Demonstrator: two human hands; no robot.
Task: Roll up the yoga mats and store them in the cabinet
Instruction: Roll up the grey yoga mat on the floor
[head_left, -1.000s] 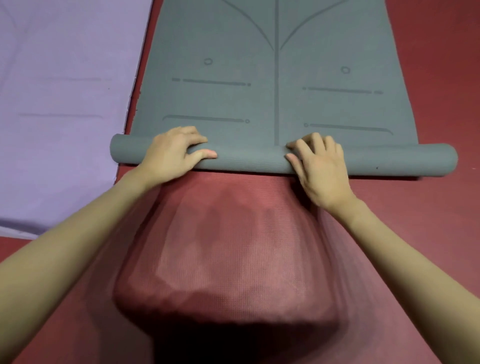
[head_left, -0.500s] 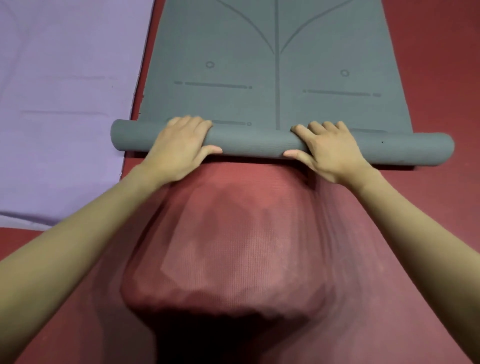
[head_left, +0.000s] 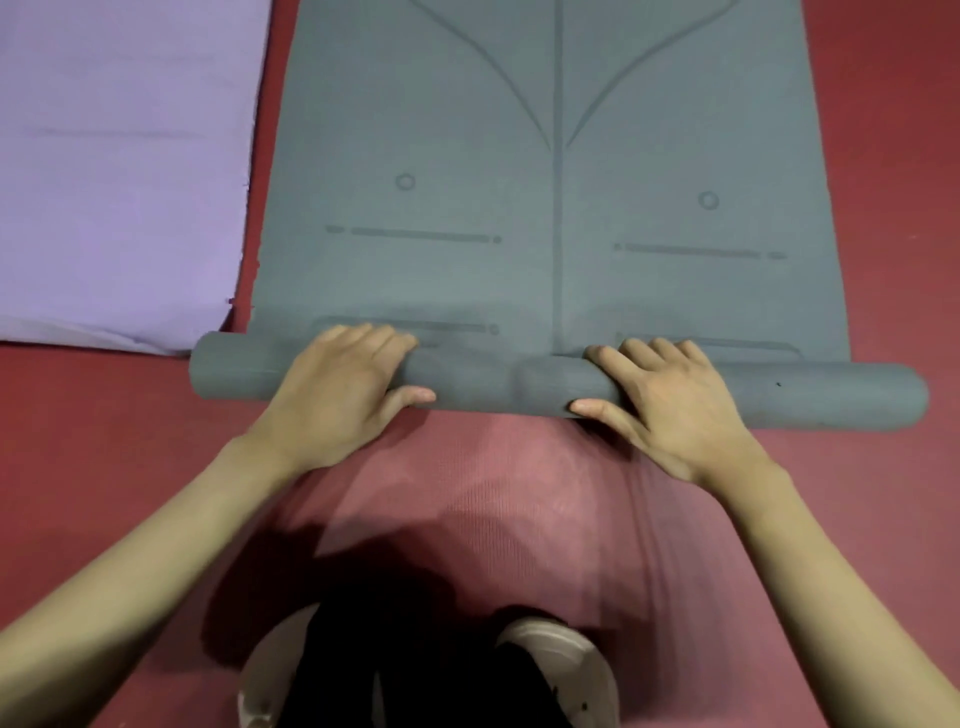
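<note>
A grey yoga mat (head_left: 556, 208) with printed alignment lines lies flat on the red floor, stretching away from me. Its near end is wound into a roll (head_left: 498, 387) that runs left to right. My left hand (head_left: 337, 395) lies over the left half of the roll, fingers on top and thumb on the near side. My right hand (head_left: 670, 400) grips the right half the same way. A purple yoga mat (head_left: 114, 171) lies flat to the left of the grey one. No cabinet is in view.
The red floor (head_left: 893, 208) surrounds the mats, with a strip of it between the purple and grey mats. My dark trouser legs and white shoes (head_left: 561, 660) show at the bottom edge, just behind the roll.
Both hands have pushed the roll away from me over the flat mat, covering more of the printed lines. My view has tilted down, so my shoes now show.
</note>
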